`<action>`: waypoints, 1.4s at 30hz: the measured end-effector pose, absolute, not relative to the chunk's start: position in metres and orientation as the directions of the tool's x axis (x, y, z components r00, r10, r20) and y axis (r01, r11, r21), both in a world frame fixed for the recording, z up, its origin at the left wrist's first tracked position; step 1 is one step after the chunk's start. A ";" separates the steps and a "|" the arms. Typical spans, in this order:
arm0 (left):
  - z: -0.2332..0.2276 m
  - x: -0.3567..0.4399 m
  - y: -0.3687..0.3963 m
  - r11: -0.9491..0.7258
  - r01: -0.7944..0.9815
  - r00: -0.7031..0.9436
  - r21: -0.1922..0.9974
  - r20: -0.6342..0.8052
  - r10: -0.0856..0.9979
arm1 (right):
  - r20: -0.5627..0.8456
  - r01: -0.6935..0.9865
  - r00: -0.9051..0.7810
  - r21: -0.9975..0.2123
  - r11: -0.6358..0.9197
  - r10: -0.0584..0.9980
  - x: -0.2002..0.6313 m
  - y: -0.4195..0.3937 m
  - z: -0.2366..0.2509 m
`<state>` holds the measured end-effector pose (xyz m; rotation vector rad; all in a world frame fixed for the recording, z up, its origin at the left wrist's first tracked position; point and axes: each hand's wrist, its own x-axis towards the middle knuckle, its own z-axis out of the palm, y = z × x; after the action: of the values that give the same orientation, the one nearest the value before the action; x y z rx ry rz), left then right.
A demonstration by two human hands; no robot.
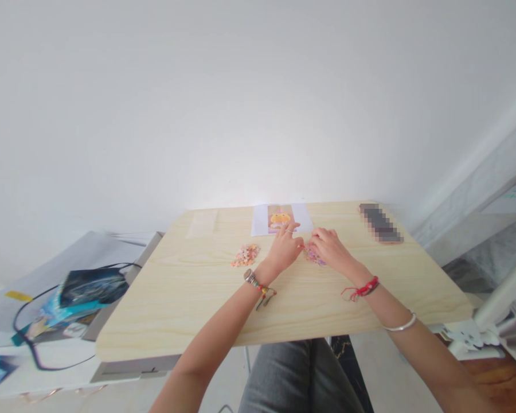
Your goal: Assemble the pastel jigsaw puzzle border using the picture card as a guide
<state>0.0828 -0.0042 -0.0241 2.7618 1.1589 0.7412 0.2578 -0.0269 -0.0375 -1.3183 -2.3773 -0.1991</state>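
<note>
We hold our left hand [286,246] and right hand [333,249] close over the purplish pieces [314,256], whether gripping any we cannot tell, the printed picture [280,217] likely set beyond for viewing.

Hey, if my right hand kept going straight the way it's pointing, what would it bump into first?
Your right hand would likely meet your left hand first, though depth between them is unclear.

Seemingly a room at home: a pale wooden table [176,321] by a plain wall [249,103], a cluttered white surface [69,357] beside it.
</note>
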 end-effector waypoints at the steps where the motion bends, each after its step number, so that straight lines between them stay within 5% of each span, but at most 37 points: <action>1: -0.024 0.078 -0.004 -0.712 0.665 0.598 0.225 0.412 0.688 | 0.419 0.831 -0.475 -0.075 0.551 0.774 0.253 -0.025 -0.038; 16: -0.030 -0.054 -0.019 -0.415 0.891 0.319 0.183 0.397 0.861 | 0.358 0.658 -0.667 -0.130 0.742 0.654 0.115 0.005 -0.038; 30: -0.036 -0.049 -0.040 -0.463 0.849 0.313 0.255 0.464 0.829 | 0.332 0.684 -0.602 -0.255 0.683 0.726 0.159 -0.004 -0.041; 42: -0.042 -0.002 -0.038 -0.398 0.874 0.311 0.279 0.308 0.899 | 0.289 0.677 -0.623 -0.265 0.687 0.726 0.163 -0.011 -0.049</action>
<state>-0.0021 -0.0379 -0.0420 2.4945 1.6888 0.6497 0.1633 -0.0113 -0.0492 -1.0980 -2.5266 0.1832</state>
